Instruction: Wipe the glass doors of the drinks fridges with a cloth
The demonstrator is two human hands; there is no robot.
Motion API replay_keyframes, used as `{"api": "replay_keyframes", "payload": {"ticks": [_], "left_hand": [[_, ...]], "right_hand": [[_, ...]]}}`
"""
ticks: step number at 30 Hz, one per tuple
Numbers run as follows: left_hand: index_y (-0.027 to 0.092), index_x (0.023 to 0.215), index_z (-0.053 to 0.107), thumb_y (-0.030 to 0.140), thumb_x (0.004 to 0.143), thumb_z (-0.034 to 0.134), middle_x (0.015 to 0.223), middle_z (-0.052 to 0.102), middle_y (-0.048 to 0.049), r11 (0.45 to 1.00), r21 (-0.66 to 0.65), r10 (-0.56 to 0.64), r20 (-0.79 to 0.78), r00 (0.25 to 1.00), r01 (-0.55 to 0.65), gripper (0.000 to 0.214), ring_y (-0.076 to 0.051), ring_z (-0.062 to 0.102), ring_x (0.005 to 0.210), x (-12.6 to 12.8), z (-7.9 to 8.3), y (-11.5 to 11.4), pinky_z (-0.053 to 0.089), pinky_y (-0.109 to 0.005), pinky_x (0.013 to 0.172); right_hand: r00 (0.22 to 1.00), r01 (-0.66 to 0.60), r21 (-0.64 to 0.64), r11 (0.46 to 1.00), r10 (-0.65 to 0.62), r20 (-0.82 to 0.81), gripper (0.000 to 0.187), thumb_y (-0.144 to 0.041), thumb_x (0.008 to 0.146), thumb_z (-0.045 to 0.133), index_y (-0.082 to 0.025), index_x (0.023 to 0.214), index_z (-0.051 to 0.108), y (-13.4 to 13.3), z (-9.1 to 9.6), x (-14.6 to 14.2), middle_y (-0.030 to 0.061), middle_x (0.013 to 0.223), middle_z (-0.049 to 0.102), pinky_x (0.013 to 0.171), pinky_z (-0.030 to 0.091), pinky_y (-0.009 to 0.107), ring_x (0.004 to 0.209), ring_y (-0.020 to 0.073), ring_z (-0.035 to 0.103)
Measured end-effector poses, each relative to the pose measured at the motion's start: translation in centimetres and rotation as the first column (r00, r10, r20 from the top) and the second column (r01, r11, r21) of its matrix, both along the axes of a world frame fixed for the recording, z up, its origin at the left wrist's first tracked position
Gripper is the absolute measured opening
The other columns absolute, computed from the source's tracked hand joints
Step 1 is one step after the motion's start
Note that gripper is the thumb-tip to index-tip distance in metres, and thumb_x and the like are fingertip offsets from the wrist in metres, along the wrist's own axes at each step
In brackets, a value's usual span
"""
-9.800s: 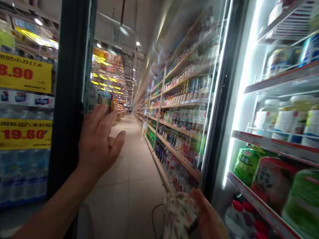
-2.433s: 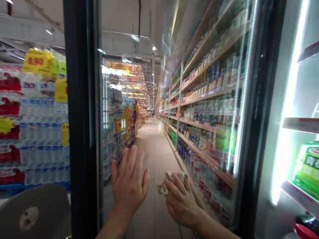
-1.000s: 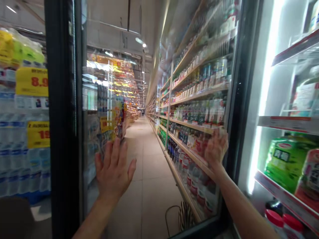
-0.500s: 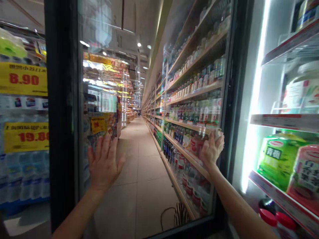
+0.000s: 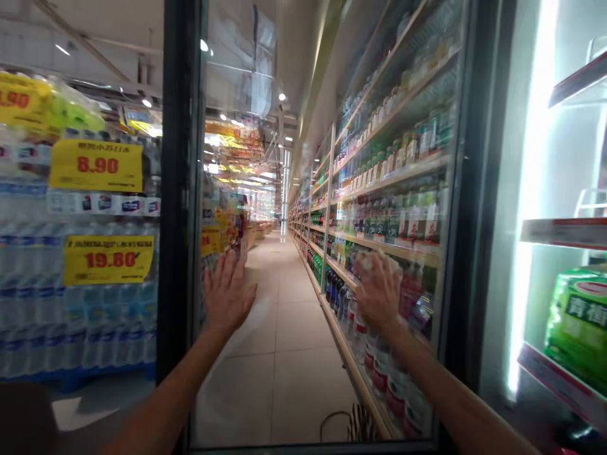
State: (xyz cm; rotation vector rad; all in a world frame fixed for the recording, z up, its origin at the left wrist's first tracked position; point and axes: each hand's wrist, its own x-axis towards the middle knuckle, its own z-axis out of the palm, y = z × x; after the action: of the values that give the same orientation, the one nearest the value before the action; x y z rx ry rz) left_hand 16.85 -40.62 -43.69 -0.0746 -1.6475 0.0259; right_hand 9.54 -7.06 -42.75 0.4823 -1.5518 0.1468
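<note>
A glass door (image 5: 284, 392) in a dark frame stands in front of me, with shelves and an aisle showing in its pane. My left hand (image 5: 227, 294) is spread on or close to the left part of the glass, fingers apart, holding nothing. At the right part of the pane, my right hand (image 5: 379, 294) is closed over a crumpled whitish cloth (image 5: 365, 260) and presses it to the glass. Much of the cloth is hidden under the fingers, and motion blurs it.
To the left are stacked water bottles (image 5: 109, 303) with yellow price signs (image 5: 97, 165). A lit cooler on the right has shelves (image 5: 564, 232) and a green drink pack (image 5: 578, 325). The dark door frame (image 5: 175, 189) edges the pane.
My right hand has moved left across the glass with the cloth, away from the right frame. My left hand stays spread at the left. The view has shifted toward the left.
</note>
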Motion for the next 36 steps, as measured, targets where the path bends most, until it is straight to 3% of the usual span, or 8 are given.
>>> {"api": "replay_keyframes", "payload": {"ticks": [2,7,10,14,17,21,28,36], "left_hand": [[0.015,0.140,0.034,0.036,0.089,0.042,0.148,0.030,-0.0136,1.000,-0.019,0.010,-0.015,1.000,-0.011,0.056,-0.029,0.022,0.139,-0.5,0.0,-0.2,0.014,-0.049,0.114],[0.016,0.143,0.028,0.036,0.090,0.044,0.147,0.031,-0.0165,0.998,-0.059,0.024,-0.032,0.999,-0.026,0.059,-0.027,0.018,0.140,-1.5,0.1,-0.6,0.014,-0.049,0.113],[0.019,0.145,0.022,0.037,0.090,0.044,0.150,0.027,-0.0144,0.994,-0.110,-0.004,0.016,1.000,0.006,0.062,-0.026,0.017,0.141,-1.2,0.0,-1.7,0.016,-0.049,0.113],[0.019,0.146,0.015,0.033,0.090,0.044,0.149,0.029,-0.0144,0.966,-0.255,-0.021,0.085,0.996,0.042,0.065,-0.026,0.018,0.140,0.2,-1.3,-4.2,0.023,-0.046,0.111],[0.020,0.147,0.013,0.030,0.090,0.044,0.148,0.031,-0.0137,0.955,-0.296,-0.004,0.093,0.996,0.031,0.065,-0.025,0.020,0.140,1.1,-2.8,-5.7,0.025,-0.045,0.111],[0.019,0.146,0.015,0.028,0.089,0.045,0.147,0.032,-0.0142,0.957,-0.287,-0.011,0.093,0.996,0.038,0.065,-0.025,0.019,0.140,1.6,-3.7,-6.0,0.024,-0.046,0.112],[0.021,0.146,0.014,0.021,0.090,0.042,0.149,0.029,-0.0139,0.956,-0.254,-0.094,0.204,0.974,0.146,0.063,-0.026,0.020,0.140,2.5,-3.8,-6.4,0.029,-0.049,0.109],[0.023,0.147,0.008,0.004,0.087,0.032,0.151,0.024,-0.0129,0.949,-0.245,-0.163,0.156,0.974,0.198,0.067,-0.023,0.021,0.140,2.8,-5.9,-7.2,0.033,-0.046,0.110]], "right_hand": [[1.000,-0.015,0.161,0.987,0.013,0.009,0.042,-0.025,0.087,0.045,-0.029,0.127,0.053,-0.9,0.6,0.3,0.0065,0.142,0.043,0.109,0.025,0.053,0.137,0.0279,0.027],[0.999,0.033,-0.196,0.980,-0.032,0.006,0.048,-0.030,0.088,0.043,-0.021,0.135,0.045,-2.0,2.8,-0.4,0.0113,0.148,0.032,0.109,0.021,0.058,0.139,0.0329,0.019],[0.997,-0.077,0.161,0.984,0.075,0.021,0.044,-0.030,0.085,0.046,-0.024,0.129,0.052,-5.0,-0.8,0.5,0.0061,0.144,0.041,0.115,0.009,0.051,0.141,0.0262,0.016],[0.982,-0.190,0.583,0.790,0.165,0.097,0.040,-0.034,0.085,0.047,-0.027,0.124,0.055,-7.5,-3.7,1.9,-0.0002,0.142,0.045,0.117,0.008,0.043,0.140,0.0201,0.019],[0.997,-0.069,0.223,0.972,0.063,0.032,0.044,-0.028,0.087,0.043,-0.024,0.130,0.051,-6.8,1.2,1.4,0.0059,0.142,0.043,0.112,0.016,0.051,0.139,0.0262,0.022],[1.000,-0.005,-0.100,0.995,0.006,0.012,0.048,-0.029,0.088,0.042,-0.024,0.136,0.044,-7.4,5.7,0.8,0.0084,0.149,0.031,0.110,0.018,0.055,0.140,0.0301,0.018],[0.968,-0.249,0.601,0.759,0.214,0.130,0.047,-0.034,0.086,0.047,-0.022,0.131,0.049,-13.9,-5.5,3.9,0.0028,0.142,0.045,0.116,0.007,0.043,0.138,0.0219,0.026],[0.927,-0.353,0.378,0.856,0.263,0.269,0.049,-0.027,0.088,0.043,-0.020,0.136,0.042,-21.3,-4.4,4.8,0.0053,0.151,0.030,0.114,0.011,0.051,0.142,0.0260,0.016]]}}
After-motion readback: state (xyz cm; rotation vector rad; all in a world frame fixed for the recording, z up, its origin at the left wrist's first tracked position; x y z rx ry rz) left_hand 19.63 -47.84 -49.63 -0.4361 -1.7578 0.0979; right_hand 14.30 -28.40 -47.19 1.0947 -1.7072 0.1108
